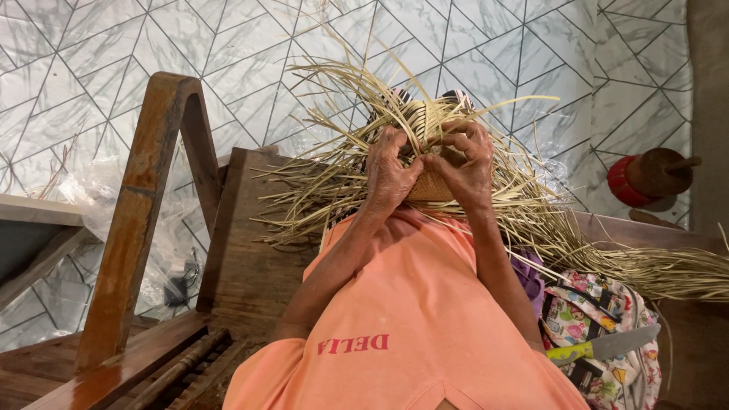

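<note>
We note the woven piece (429,182) sits directly under both hands, on the lap beyond the orange shirt (410,319); its loose straw strips (531,220) fan outward, the longest bundle running off to the right across the wooden bench (243,258); the left hand (391,171) and the right hand (467,163) meet at the middle of the piece, equally near; the left hand's fingers are curled with thumb and forefinger pinched on a strip; the right hand's fingers are bent and pressed together on a strip at the weave's top edge; neither hand is spread; a knife with a yellow-green handle (600,347) lies on a patterned bag (607,304) at the right, well apart from both hands.
</note>
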